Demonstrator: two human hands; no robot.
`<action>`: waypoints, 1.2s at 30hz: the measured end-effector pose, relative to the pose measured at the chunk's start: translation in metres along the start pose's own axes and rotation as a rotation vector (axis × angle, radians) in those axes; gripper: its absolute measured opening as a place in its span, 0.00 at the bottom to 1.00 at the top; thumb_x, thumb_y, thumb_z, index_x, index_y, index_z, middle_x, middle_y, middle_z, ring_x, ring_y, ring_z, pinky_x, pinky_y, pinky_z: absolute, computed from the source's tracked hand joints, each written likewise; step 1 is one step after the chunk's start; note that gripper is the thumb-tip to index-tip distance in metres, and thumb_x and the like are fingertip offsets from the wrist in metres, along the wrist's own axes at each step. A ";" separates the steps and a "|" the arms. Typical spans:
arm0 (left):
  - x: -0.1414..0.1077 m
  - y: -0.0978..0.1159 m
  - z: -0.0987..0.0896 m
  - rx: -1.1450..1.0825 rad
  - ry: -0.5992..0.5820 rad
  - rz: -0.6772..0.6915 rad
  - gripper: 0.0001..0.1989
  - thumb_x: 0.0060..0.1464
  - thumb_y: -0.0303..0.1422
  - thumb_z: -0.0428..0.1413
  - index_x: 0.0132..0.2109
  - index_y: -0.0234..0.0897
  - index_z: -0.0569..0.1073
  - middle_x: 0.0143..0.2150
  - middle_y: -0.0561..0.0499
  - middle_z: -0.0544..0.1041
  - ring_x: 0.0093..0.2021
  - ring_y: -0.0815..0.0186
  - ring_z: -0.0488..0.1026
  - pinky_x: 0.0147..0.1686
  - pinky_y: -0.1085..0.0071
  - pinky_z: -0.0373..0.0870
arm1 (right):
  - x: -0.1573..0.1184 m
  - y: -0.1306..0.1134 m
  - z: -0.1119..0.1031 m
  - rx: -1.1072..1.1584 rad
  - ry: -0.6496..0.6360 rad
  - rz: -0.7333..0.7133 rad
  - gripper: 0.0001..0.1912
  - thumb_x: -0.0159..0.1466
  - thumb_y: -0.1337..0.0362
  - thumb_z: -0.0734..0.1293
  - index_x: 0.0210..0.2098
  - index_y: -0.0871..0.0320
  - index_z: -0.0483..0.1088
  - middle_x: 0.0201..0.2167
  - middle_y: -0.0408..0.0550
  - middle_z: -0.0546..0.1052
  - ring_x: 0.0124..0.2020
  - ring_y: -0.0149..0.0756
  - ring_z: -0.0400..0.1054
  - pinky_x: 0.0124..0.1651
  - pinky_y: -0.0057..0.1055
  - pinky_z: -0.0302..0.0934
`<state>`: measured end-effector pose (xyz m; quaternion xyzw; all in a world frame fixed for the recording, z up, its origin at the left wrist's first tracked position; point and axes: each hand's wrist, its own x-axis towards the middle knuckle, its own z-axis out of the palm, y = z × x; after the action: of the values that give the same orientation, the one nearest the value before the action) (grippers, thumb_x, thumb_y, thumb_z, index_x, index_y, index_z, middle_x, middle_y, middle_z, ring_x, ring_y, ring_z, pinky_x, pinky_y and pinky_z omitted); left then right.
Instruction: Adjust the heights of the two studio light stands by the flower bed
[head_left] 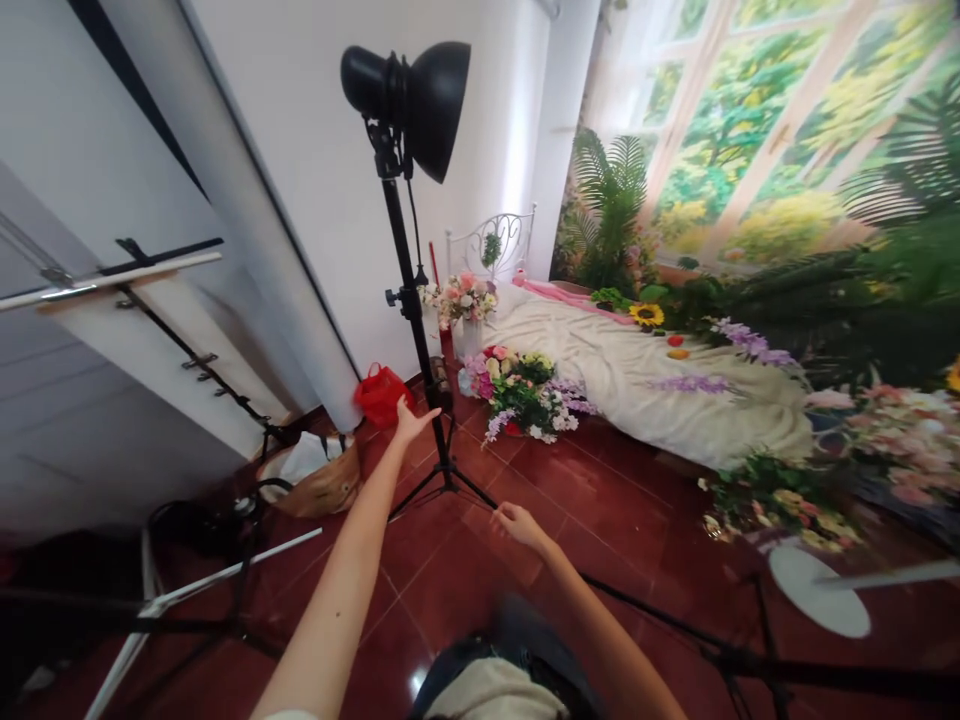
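Note:
A black studio light [409,95] with a bowl-shaped reflector tops a black light stand [403,240], which stands upright on spread tripod legs. My left hand [412,422] reaches toward the lower pole, fingers and thumb spread. Its thumb tip overlaps the pole in view; whether it touches, I cannot tell. Lower and to the right, my right hand [519,526] hovers near the end of a tripod leg, its fingers loosely bent with nothing visible in them. A power cord hangs from the lamp down along the pole.
Behind the stand lie a red bag [381,396], a woven basket [319,480] and artificial flowers [517,390]. A bed with a cream cover [637,390] fills the right side. White stand legs [225,580] are at left; a round white base [817,592] and black poles at right.

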<state>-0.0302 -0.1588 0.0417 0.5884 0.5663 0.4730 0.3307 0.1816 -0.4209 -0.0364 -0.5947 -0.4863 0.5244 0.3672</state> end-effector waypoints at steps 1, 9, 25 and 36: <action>0.014 0.009 0.005 -0.040 0.004 0.025 0.51 0.32 0.43 0.68 0.59 0.32 0.51 0.63 0.33 0.51 0.63 0.55 0.53 0.61 0.60 0.51 | 0.005 -0.007 0.003 0.013 -0.016 -0.012 0.13 0.58 0.55 0.60 0.25 0.57 0.64 0.22 0.44 0.73 0.22 0.30 0.65 0.27 0.26 0.59; 0.057 0.048 0.072 -0.294 -0.206 0.014 0.39 0.39 0.40 0.65 0.56 0.34 0.58 0.55 0.34 0.66 0.57 0.57 0.63 0.56 0.58 0.59 | 0.056 -0.029 -0.011 -0.016 -0.029 -0.028 0.14 0.58 0.53 0.60 0.27 0.58 0.65 0.22 0.43 0.73 0.22 0.30 0.65 0.26 0.26 0.59; 0.083 0.078 0.149 -0.259 -0.109 0.167 0.14 0.48 0.43 0.57 0.34 0.35 0.72 0.30 0.49 0.74 0.32 0.67 0.71 0.38 0.71 0.66 | 0.168 -0.066 -0.085 0.031 -0.032 -0.046 0.13 0.60 0.55 0.59 0.28 0.59 0.65 0.22 0.42 0.72 0.20 0.27 0.65 0.25 0.25 0.58; 0.128 0.054 0.083 -0.080 0.425 0.067 0.17 0.49 0.45 0.55 0.39 0.35 0.67 0.36 0.46 0.72 0.38 0.63 0.70 0.41 0.67 0.65 | 0.248 -0.105 -0.046 0.001 -0.140 -0.064 0.14 0.62 0.56 0.61 0.28 0.60 0.66 0.21 0.42 0.73 0.18 0.25 0.64 0.22 0.20 0.57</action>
<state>0.0547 -0.0284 0.0871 0.4803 0.5844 0.6191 0.2111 0.2009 -0.1517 0.0054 -0.5406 -0.5293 0.5528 0.3492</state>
